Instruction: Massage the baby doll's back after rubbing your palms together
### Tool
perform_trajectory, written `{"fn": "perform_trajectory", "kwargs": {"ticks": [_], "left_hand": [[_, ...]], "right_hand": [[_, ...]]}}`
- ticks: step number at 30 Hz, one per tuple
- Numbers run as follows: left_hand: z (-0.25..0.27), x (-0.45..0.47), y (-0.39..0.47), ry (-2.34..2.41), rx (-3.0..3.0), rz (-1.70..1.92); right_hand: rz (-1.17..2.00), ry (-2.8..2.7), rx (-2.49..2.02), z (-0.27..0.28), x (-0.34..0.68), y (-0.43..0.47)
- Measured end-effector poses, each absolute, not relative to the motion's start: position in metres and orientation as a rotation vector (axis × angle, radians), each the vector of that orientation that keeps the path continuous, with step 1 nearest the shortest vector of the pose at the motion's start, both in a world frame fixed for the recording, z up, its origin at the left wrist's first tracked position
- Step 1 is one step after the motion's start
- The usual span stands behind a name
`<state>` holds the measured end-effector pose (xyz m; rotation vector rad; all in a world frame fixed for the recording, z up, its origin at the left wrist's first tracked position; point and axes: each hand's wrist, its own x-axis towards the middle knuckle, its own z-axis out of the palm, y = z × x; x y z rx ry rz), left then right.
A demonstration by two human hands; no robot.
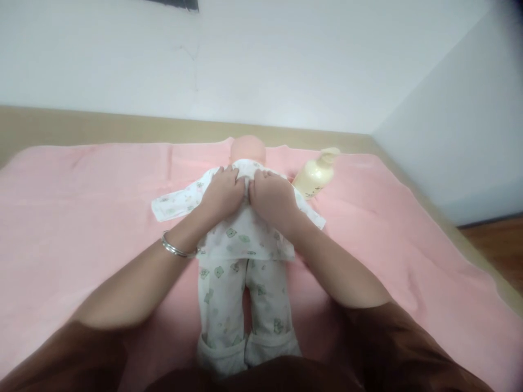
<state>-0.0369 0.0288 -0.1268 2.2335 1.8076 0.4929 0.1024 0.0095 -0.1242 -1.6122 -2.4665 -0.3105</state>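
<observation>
A doll [247, 245] in a patterned shirt [232, 231] and trousers [224, 305] lay on a pink blanket [81, 218], its head near the blanket's far edge and its long axis running straight back toward the person. The left hand [223, 190] and right hand [273, 195] met over its upper body, equally near the shirt's middle line. Both hands' fingers were curled nearly closed, seeming to pinch shirt cloth there; the head lay just beyond them. A pump bottle [314, 177] leaned near the far edge, right of the doll.

Plain room, white walls [327, 65], pink blanket [102, 218]
</observation>
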Motion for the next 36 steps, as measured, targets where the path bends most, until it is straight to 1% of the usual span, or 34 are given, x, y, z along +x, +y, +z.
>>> {"fn": "perform_trajectory", "kwargs": {"ticks": [3, 6, 9, 15, 20, 23, 29, 32, 36], "left_hand": [[-0.136, -0.038, 0.036, 1.832, 2.316, 0.508], [-0.141, -0.037, 0.038, 1.905, 2.264, 0.602], [-0.142, -0.035, 0.037, 1.921, 2.232, 0.643], [-0.143, -0.034, 0.036, 1.900, 2.224, 0.669], [-0.146, -0.034, 0.037, 1.897, 2.182, 0.693], [-0.144, -0.035, 0.035, 1.890, 2.249, 0.644], [-0.130, -0.032, 0.017, 1.726, 2.554, 0.430], [-0.128, -0.031, 0.013, 1.683, 2.646, 0.334], [-0.136, -0.037, 0.024, 1.666, 2.622, 0.407]], "right_hand": [[-0.375, -2.498, -1.590, -0.122, 0.095, -0.003], [-0.383, -2.471, -1.565, -0.124, 0.093, -0.006], [-0.289, -2.374, -1.554, -0.127, 0.095, 0.001], [0.000, -2.289, -1.593, -0.133, 0.101, 0.024], [0.084, -2.274, -1.572, -0.144, 0.102, 0.034], [0.095, -2.275, -1.554, -0.146, 0.103, 0.035], [0.158, -2.339, -1.494, -0.144, 0.110, 0.042], [0.137, -2.353, -1.452, -0.144, 0.114, 0.046], [0.061, -2.373, -1.460, -0.140, 0.111, 0.039]]}}
